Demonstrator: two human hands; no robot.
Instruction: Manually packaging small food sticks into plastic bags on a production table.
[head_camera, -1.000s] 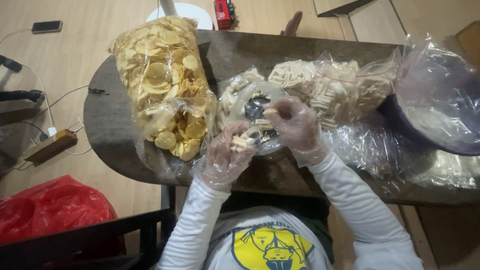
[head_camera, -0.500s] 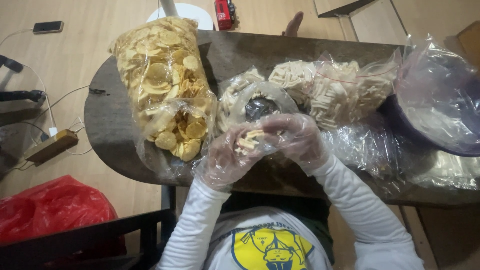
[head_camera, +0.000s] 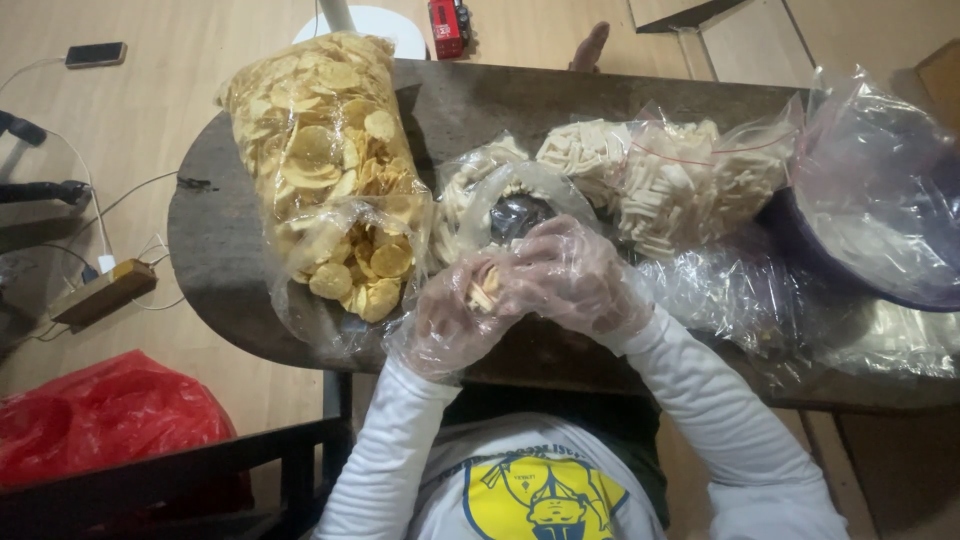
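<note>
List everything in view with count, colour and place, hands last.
round chips bag: one, clear with yellow chips, table left
stick snack bags: several, clear with pale sticks, table middle
small open bag: one, clear, just beyond the hands
stick pieces: a few, pale, in left hand
table: one, dark wood
red bag: one, floor lower left
phone: one, dark, floor upper left
power strip: one, tan, floor left
left hand: clear glove, holds sticks
right hand: clear glove, against left hand
</note>
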